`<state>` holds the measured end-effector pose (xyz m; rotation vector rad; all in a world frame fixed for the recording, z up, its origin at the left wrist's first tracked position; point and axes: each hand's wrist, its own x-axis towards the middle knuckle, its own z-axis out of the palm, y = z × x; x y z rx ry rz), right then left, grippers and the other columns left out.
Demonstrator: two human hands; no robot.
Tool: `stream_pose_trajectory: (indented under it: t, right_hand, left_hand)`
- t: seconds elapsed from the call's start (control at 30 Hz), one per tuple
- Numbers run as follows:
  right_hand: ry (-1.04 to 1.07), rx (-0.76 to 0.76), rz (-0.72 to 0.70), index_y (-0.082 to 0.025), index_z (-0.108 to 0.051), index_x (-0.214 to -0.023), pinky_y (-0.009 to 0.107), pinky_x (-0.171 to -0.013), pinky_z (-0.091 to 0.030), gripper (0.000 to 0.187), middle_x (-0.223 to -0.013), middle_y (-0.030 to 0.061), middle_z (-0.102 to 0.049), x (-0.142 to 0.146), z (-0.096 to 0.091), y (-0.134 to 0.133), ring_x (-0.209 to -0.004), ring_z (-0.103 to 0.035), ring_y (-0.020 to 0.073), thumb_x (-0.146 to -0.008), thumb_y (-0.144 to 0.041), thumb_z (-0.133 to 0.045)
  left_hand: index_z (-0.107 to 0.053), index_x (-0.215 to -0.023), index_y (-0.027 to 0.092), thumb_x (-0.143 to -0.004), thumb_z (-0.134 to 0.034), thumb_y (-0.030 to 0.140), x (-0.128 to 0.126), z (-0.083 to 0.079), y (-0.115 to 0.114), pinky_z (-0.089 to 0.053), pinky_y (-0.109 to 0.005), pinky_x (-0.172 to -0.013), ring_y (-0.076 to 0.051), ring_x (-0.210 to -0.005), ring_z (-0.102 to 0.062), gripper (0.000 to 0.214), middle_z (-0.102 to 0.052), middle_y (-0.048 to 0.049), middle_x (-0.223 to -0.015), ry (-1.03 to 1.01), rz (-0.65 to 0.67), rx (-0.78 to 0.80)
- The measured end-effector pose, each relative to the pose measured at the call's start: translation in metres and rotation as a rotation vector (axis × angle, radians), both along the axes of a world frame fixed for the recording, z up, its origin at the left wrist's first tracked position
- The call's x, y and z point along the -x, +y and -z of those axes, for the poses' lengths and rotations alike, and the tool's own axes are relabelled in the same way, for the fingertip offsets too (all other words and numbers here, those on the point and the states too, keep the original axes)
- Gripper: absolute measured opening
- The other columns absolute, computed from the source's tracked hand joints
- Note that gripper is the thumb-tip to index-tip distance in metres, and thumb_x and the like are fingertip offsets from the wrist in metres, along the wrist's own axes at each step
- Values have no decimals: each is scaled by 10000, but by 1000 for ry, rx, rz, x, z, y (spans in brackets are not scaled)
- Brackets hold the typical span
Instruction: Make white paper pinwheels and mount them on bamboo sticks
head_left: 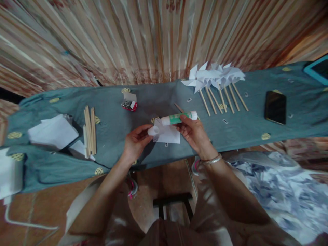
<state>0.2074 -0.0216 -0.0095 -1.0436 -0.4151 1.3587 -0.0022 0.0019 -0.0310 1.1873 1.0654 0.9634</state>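
My left hand [137, 140] pinches a folded flap of a white paper piece [166, 134] lying near the front edge of the teal-covered table [115, 102]. My right hand [193, 131] grips a white and green glue stick [179, 118], held sideways just above the paper with its tip pointing left toward the fold. A silver bangle sits on my right wrist.
Several finished white paper pinwheels on wooden sticks [215, 78] lie at the back right. A bundle of bare sticks [90, 131] and white paper sheets [52, 131] lie at the left. A small box of pins [130, 104], a black phone [275, 107] and a teal tablet corner [317, 70] also rest here.
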Motion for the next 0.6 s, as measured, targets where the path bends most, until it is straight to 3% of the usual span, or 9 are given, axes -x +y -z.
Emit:
stream_pose_trajectory:
  t: [0.37,0.6]
  right_hand:
    - [-75,34,-81,-233,-642,-787,248,-633,-614,313,-759,-27,-730,5,6,-4,-692,-717,139,-657,-410,-865]
    - [-109,24,-96,-233,-664,-775,276,-658,-633,350,-792,-16,-727,6,9,-4,-700,-700,148,-619,-453,-887]
  left_hand:
    - [-733,-972,177,-595,-908,309,1,2,-1,-606,-375,-883,-231,-947,-729,436,-771,-76,-1023,-37,0,20]
    - [-732,-997,175,-607,-906,336,1,3,-2,-598,-399,-909,-243,-971,-729,457,-769,-81,-1049,-27,16,-10]
